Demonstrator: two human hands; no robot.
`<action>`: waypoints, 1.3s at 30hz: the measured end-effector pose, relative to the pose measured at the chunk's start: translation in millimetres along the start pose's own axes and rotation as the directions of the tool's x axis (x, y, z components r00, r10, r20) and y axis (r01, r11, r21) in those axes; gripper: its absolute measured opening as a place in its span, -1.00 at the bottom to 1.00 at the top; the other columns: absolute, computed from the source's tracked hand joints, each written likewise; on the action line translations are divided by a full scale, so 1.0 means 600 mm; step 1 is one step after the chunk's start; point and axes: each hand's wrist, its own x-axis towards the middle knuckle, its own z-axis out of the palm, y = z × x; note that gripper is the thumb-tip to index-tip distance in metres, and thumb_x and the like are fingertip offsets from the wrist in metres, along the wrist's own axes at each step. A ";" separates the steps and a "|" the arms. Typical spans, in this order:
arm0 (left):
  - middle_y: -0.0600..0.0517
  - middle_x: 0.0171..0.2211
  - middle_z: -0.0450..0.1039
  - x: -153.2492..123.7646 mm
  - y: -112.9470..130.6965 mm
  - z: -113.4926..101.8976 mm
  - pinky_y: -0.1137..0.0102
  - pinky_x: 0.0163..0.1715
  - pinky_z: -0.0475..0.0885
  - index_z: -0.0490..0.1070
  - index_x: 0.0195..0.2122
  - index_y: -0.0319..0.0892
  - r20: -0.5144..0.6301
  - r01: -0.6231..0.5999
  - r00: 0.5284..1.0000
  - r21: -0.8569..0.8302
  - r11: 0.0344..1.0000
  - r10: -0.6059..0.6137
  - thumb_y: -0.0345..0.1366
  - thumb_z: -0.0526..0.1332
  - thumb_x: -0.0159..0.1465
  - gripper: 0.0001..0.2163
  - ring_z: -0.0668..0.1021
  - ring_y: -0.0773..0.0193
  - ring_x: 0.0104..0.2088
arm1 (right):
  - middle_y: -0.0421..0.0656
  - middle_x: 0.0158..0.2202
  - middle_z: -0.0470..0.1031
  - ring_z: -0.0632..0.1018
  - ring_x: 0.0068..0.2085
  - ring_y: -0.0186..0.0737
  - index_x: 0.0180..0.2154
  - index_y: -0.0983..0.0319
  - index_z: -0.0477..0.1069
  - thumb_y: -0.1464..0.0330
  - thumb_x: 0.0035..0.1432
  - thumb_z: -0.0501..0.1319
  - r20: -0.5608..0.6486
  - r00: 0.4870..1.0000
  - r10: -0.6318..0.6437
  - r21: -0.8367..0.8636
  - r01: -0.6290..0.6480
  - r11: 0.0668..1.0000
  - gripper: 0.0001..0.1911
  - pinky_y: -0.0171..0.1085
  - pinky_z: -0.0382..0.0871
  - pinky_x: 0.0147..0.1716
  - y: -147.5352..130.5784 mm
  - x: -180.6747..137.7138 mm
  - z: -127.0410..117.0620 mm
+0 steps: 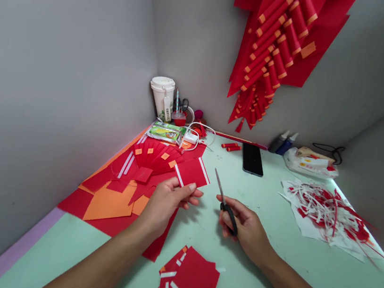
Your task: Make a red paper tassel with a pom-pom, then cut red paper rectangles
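Observation:
My left hand (169, 200) pinches a small red paper rectangle (192, 171) with white strips along two edges, held just above the pale green table (267, 269). My right hand (246, 225) is closed round the black handles of a pair of scissors (224, 198), whose blades point up and away, toward the paper. The scissor tips sit a short gap to the right of the paper and are not touching it. A stack of similar red pieces with white strips (190, 282) lies on the table close to me, between my forearms.
Red and orange sheets (125, 187) are spread at the left. A black phone (252, 159) lies behind; paper scraps (325, 213) pile at the right. A white cup (163, 94), cables and glue bottles (283, 142) stand at the back. Red paper firecrackers (272, 55) hang on the wall.

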 end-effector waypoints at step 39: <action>0.02 -0.16 0.52 -0.031 0.006 0.011 0.24 0.08 0.24 0.62 -0.36 0.06 0.469 -0.646 0.755 0.414 0.641 0.458 -0.22 0.36 0.11 -0.93 0.44 0.14 -0.02 | -0.20 -0.23 0.49 0.51 -0.28 -0.28 0.11 0.13 0.31 0.44 -0.14 0.42 -0.069 0.993 0.096 0.462 -0.054 0.885 -0.27 -0.33 0.38 -0.26 -0.038 -0.008 0.022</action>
